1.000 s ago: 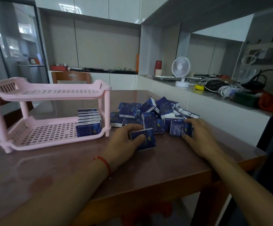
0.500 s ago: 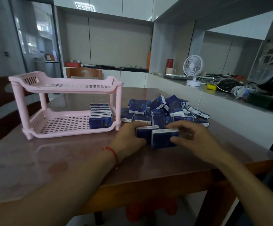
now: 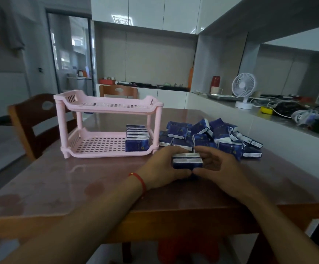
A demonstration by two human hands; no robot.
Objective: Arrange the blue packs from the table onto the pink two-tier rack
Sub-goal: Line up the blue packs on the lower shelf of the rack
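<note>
Hands grip what seem two blue packs (image 3: 187, 161) together: left hand (image 3: 162, 166), right hand (image 3: 218, 164), fingers curled round them. Pink rack (image 3: 105, 105) stands left.

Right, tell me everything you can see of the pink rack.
The pink two-tier rack looks like moulded plastic: two slotted trays with raised ends, joined by round corner posts on small feet. It stands upright on the glossy table, left of the loose pile of blue packs. The upper tray looks empty from here. The lower tray holds one row of blue packs standing on edge at its right end. Neither hand touches it.
</note>
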